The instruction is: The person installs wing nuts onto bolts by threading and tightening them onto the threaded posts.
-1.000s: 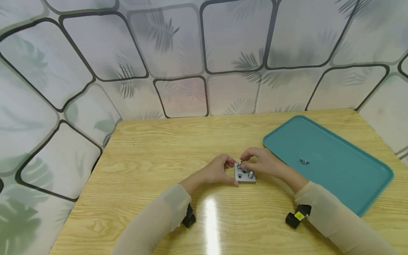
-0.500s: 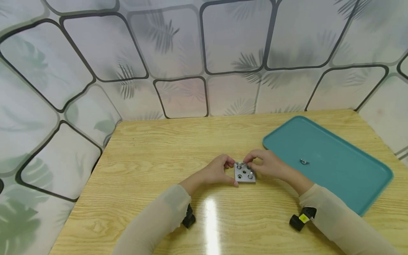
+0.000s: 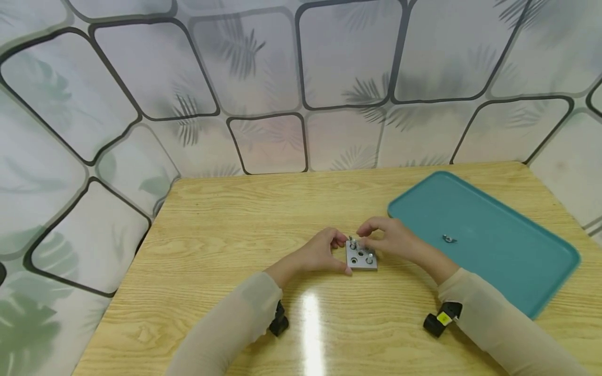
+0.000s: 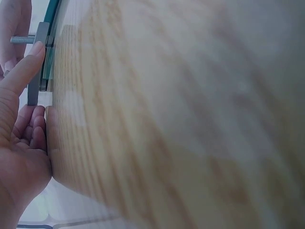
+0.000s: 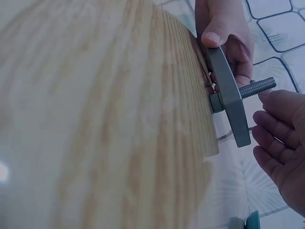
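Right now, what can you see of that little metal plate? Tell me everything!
The metal-looking plate is grey, thick and flat. Two bolts stand up through it, a bolt head shows underneath, and two holes look unfilled. The left hand grips its left side; the right hand partly hides its far right corner. It sits just above the wooden table.

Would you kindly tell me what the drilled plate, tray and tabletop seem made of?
Drilled plate: metal, perhaps steel or aluminium, satin grey, judging by its dull sheen and crisp edges.
Tray: probably moulded plastic, faintly glossy, given its even teal colour and rounded corners.
Tabletop: wood or wood-look laminate; grain shows, and a bright reflected streak suggests a glossy finish.
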`<state>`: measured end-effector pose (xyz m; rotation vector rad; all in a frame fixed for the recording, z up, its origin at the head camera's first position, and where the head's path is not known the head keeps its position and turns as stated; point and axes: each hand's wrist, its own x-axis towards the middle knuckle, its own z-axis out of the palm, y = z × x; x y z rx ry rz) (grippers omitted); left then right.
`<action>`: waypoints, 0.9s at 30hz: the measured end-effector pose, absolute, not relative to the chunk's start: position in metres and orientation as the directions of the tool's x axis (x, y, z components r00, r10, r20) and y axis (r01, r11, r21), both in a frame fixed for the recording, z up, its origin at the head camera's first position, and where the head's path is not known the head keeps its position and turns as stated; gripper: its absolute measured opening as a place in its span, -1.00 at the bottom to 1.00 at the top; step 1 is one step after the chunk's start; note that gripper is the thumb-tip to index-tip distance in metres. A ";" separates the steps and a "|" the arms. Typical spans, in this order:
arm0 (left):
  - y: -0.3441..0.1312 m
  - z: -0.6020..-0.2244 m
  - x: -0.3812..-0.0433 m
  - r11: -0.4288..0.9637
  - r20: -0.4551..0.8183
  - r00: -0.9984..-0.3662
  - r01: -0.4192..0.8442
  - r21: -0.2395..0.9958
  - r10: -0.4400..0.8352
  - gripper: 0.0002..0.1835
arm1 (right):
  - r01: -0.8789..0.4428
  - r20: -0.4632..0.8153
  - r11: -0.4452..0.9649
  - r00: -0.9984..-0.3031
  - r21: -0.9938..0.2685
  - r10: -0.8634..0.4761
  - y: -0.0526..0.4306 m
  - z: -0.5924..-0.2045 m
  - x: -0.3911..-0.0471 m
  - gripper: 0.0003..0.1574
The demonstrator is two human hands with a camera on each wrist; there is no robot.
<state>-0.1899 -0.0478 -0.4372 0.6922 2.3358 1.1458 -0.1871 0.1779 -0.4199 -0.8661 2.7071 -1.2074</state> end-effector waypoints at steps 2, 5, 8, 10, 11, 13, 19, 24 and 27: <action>-0.048 -0.437 -0.190 0.530 -0.167 -0.776 0.241 0.813 0.608 -0.26 | -0.448 0.146 0.548 -0.850 -0.706 -0.506 0.176 -0.418 -0.186 -0.75; -0.048 -0.437 -0.190 0.534 -0.167 -0.776 0.245 0.809 0.609 -0.26 | -0.446 0.141 0.548 -0.849 -0.708 -0.509 0.175 -0.417 -0.185 -0.71; -0.048 -0.436 -0.190 0.538 -0.171 -0.775 0.244 0.807 0.608 -0.25 | -0.450 0.146 0.540 -0.846 -0.711 -0.513 0.174 -0.418 -0.186 -0.68; -0.048 -0.436 -0.190 0.539 -0.174 -0.775 0.242 0.807 0.608 -0.25 | -0.454 0.149 0.533 -0.842 -0.714 -0.518 0.173 -0.419 -0.186 -0.66; -0.048 -0.436 -0.190 0.540 -0.176 -0.774 0.241 0.807 0.608 -0.25 | -0.452 0.147 0.531 -0.842 -0.716 -0.519 0.172 -0.419 -0.186 -0.66; -0.048 -0.436 -0.190 0.542 -0.178 -0.774 0.240 0.806 0.607 -0.25 | -0.452 0.144 0.534 -0.842 -0.715 -0.520 0.171 -0.419 -0.187 -0.65; -0.050 -0.436 -0.189 0.536 -0.176 -0.778 0.233 0.811 0.604 -0.25 | -0.408 0.091 0.563 -0.858 -0.719 -0.506 0.171 -0.418 -0.187 -0.68; -0.049 -0.436 -0.189 0.537 -0.170 -0.776 0.243 0.808 0.607 -0.24 | -0.406 0.088 0.566 -0.859 -0.717 -0.505 0.175 -0.418 -0.184 -0.76; -0.048 -0.437 -0.190 0.534 -0.165 -0.775 0.248 0.809 0.610 -0.24 | -0.461 0.137 0.547 -0.837 -0.699 -0.530 0.178 -0.420 -0.183 -0.83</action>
